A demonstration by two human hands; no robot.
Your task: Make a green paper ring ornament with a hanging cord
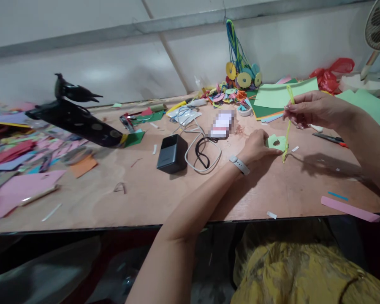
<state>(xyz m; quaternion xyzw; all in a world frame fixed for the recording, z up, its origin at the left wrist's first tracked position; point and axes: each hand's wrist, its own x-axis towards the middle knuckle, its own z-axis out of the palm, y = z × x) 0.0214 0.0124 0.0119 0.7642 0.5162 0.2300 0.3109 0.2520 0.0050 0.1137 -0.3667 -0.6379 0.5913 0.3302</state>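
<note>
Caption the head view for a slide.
Left hand pins a green holed foam cutout; right hand threads yellow-green cord through it.

1. Left forearm [190,202]: bare, no sleeve visible from elbow to wrist.
2. Left wrist: fitted with a wristband [239,164], light grey, smooth strap, narrow, wrapped snugly around the wrist.
3. Left hand [256,145]: bare, no glove; no ring discernible.
4. Right forearm [367,135]: bare, no sleeve visible.
5. Right hand [310,110]: bare, no glove; nails with pale, glossy finish, detail too small to confirm.
6. Lap: covered by yellow garment [304,274], mustard tone, crumpled fabric with faint pattern.
</note>
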